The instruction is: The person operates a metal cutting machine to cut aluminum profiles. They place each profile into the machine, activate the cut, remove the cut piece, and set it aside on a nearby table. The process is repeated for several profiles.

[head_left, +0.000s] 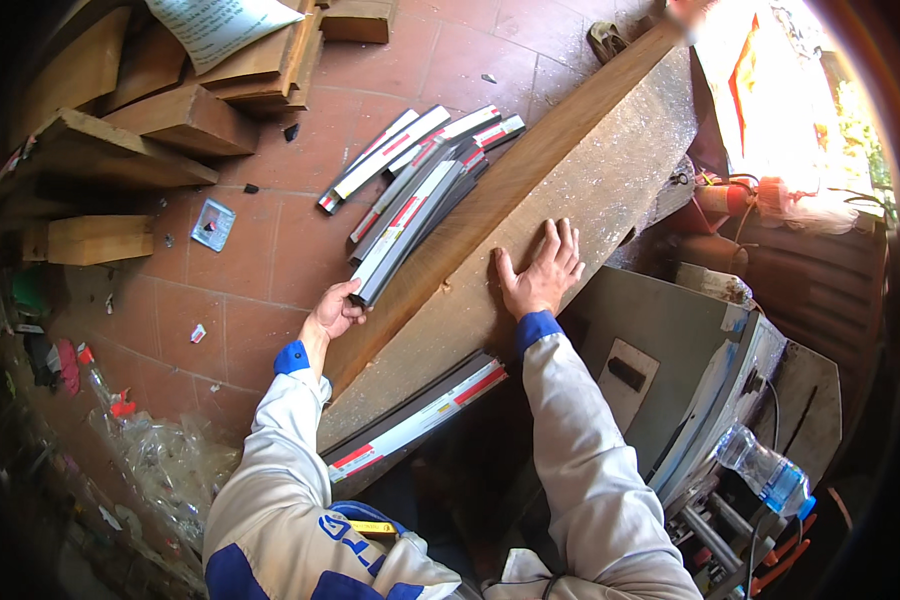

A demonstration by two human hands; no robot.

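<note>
You look to be at the gripping step: left hand's fingers pinch the near end of a strip, which runs toward 1 o'clock, beside the beam. Right hand, 3 o'clock from the left, lies spread on the beam, holding nothing. Moving the strip probably calls for a firm pinch.

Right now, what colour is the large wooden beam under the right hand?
The wooden beam is brown with pale flecks; see the head view.

A long white, red and dark pack slants among similar packs, beside a thick brown wooden slab, pale-flecked and set diagonally.
</note>
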